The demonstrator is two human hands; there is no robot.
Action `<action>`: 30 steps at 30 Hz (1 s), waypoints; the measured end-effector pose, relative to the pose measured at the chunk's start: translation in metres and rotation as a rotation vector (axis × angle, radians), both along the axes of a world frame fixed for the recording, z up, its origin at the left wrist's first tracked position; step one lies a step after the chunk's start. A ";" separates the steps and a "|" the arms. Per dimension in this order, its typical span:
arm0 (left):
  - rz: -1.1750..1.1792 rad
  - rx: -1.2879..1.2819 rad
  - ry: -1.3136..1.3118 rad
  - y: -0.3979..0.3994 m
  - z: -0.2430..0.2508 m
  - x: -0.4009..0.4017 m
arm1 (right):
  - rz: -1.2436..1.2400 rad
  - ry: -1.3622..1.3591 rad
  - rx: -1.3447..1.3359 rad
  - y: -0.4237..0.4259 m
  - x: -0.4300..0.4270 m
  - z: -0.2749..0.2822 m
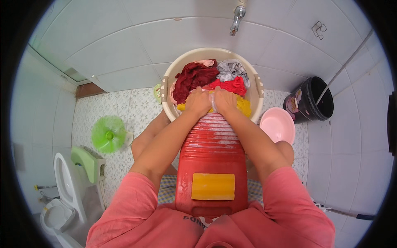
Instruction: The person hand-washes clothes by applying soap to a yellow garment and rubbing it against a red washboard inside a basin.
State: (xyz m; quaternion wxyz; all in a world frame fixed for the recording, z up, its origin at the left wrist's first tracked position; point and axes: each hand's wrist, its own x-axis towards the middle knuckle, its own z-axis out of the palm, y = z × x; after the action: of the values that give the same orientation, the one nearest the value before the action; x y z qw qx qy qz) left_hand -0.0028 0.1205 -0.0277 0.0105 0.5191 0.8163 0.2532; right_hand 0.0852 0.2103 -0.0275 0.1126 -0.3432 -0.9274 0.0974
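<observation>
A red plastic washboard (214, 161) slopes away from my body, its upper ridges streaked with white suds. Its far end reaches into a round beige basin (169, 107). There my left hand (198, 100) and my right hand (225, 100) press side by side, fingers curled into a wet yellow cloth (243, 105). Foam shows between them, and my fingertips are partly hidden. Beyond lie a dark red garment (197, 76), a bright red cloth (232, 85) and a grey printed garment (231, 69). A yellow bar of soap (213, 186) rests on the washboard's flat near end.
A pink basin (277, 125) and a tilted black bucket (307, 99) stand at the right. On the left are a green round brush-like object (108, 135) and a white toilet (68, 176) with a green lid. Above the beige basin, a metal tap (238, 20) juts from the tiled wall.
</observation>
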 end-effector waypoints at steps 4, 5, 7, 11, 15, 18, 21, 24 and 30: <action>-0.250 -0.179 -0.076 -0.044 0.025 0.014 | 0.382 -0.110 -0.068 -0.019 0.051 0.018; -0.321 -0.126 -0.057 -0.066 0.028 0.022 | 0.624 -0.177 0.019 -0.027 0.072 0.025; -0.387 -0.077 -0.043 -0.086 0.039 0.032 | 0.546 -0.094 -0.091 -0.050 0.100 0.034; -0.362 -0.240 -0.019 -0.063 0.044 0.042 | 0.275 0.030 -0.133 -0.042 0.082 0.020; 0.037 -0.204 0.118 0.000 -0.012 -0.008 | -0.014 -0.053 -0.079 -0.013 0.010 0.002; 0.064 -0.207 0.028 0.012 -0.002 0.001 | -0.038 0.015 -0.033 -0.003 0.013 -0.024; -0.157 -0.250 -0.005 -0.039 0.021 0.016 | 0.195 -0.064 -0.200 -0.030 0.061 0.019; -0.349 -0.217 0.031 -0.078 0.050 0.044 | 0.360 -0.078 -0.249 -0.049 0.107 0.045; -0.070 -0.149 0.076 -0.015 0.018 0.026 | 0.123 -0.051 -0.071 -0.007 0.037 0.006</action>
State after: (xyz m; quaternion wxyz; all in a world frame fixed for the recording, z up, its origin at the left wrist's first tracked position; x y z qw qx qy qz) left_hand 0.0233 0.1052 -0.0097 0.0270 0.5544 0.8139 0.1715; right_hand 0.1224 0.2034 -0.0217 0.0704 -0.2917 -0.9453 0.1283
